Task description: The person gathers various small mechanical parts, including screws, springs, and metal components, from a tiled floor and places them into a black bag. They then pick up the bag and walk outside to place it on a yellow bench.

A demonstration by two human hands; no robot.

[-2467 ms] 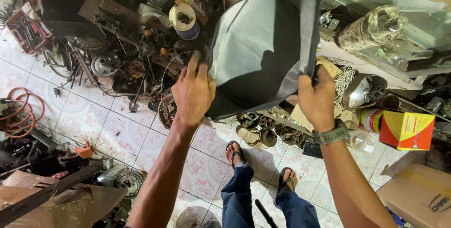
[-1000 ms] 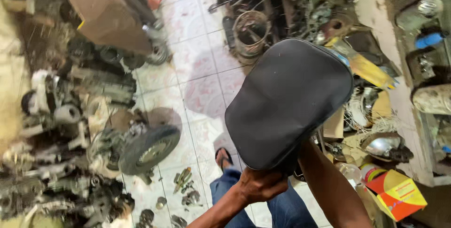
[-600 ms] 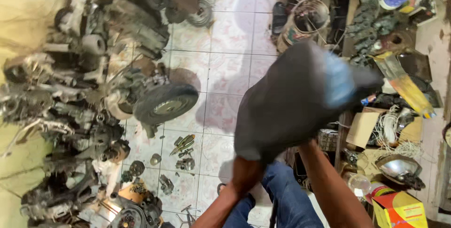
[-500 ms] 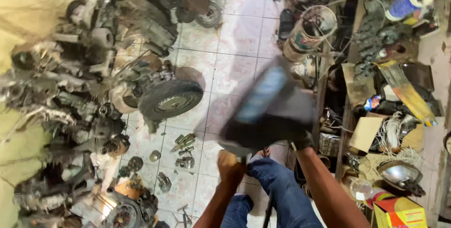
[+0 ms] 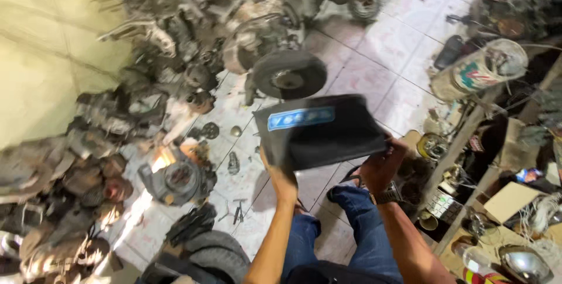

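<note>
I hold a black padded seat cover (image 5: 319, 132) with a blue label patch on its near edge, low over the tiled floor in front of my legs. My left hand (image 5: 280, 175) grips its lower left corner from underneath. My right hand (image 5: 381, 164), a watch on its wrist, grips the lower right corner. The cover is blurred from motion. My jeans and one sandalled foot show below it.
A small black wheel (image 5: 290, 74) lies on the floor just beyond the cover. Piles of greasy engine parts (image 5: 134, 126) fill the left side. A tyre (image 5: 219, 255) lies near my left. A cluttered shelf (image 5: 486, 161) with a tin can (image 5: 477, 73) and a cardboard box stands at right.
The view has swung left from the shelf to the floor and engine piles. The seat cover has come down from in front of me and turned, its labelled edge now showing.
</note>
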